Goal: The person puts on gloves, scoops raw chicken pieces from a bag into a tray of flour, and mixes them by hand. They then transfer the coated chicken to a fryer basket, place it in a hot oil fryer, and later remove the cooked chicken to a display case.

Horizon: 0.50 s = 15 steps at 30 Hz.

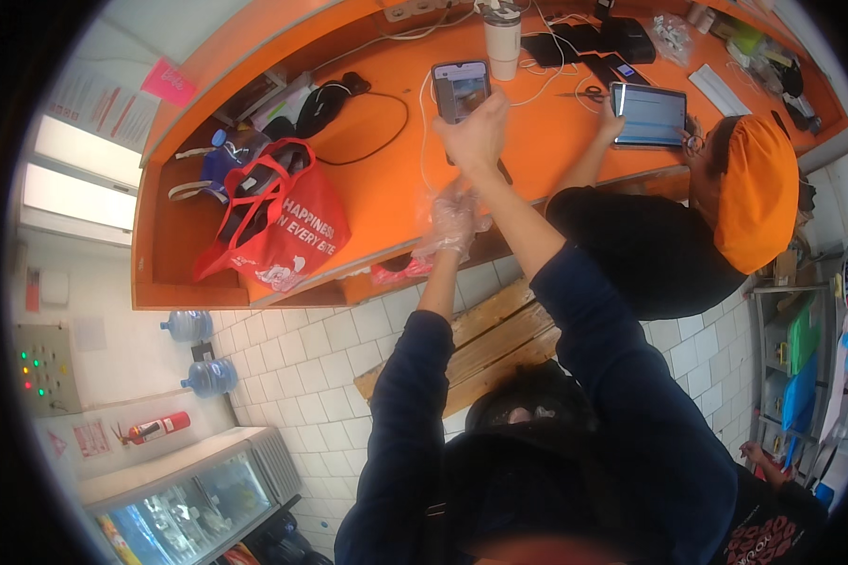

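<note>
A smartphone [459, 81] with a lit screen is held over the orange counter [389, 191] by my bare right hand [482, 131]. My left hand [455, 217] wears a clear plastic glove and hovers at the counter's front edge, just below my right wrist. Whether its fingers grip anything is hidden by the crinkled plastic. White cables [426, 152] run on the counter near the phone. A tumbler [503, 46] stands behind the phone.
A person in an orange cap [760, 194] sits at right, holding a tablet [650, 115]. Scissors [590, 93] lie nearby. A red tote bag [290, 219] stands at the counter's left. A wooden bench [487, 342] and a black bin-like container [487, 409] are below me.
</note>
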Each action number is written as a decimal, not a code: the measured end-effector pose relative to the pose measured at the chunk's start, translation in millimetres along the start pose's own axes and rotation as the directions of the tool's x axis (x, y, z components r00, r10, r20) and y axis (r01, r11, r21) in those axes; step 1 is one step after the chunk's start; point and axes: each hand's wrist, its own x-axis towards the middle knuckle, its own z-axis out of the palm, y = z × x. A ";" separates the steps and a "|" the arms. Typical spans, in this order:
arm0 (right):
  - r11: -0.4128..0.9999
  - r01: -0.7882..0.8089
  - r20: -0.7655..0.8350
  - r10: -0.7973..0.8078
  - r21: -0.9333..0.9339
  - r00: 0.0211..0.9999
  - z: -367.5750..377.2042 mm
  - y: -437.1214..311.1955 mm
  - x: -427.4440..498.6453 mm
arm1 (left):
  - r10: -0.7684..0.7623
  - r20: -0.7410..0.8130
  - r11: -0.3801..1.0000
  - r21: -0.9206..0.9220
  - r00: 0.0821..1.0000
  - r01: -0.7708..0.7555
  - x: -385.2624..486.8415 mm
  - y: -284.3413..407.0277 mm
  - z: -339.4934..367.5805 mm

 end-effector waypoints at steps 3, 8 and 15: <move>1.000 -0.027 0.017 0.027 -0.008 0.999 3.0 -0.2 1.3 | 0.148 0.005 0.989 -0.033 0.989 -0.148 11.5 -17.5 3.3; 0.990 -0.132 0.079 0.129 0.042 0.988 11.6 2.0 4.0 | 0.210 -0.099 0.978 -0.002 0.973 -0.211 25.0 -42.7 -4.6; 0.979 -0.183 0.106 0.174 0.084 0.979 20.0 1.6 -1.5 | 0.154 -0.311 0.949 -0.218 0.938 -0.228 50.9 -100.6 -4.7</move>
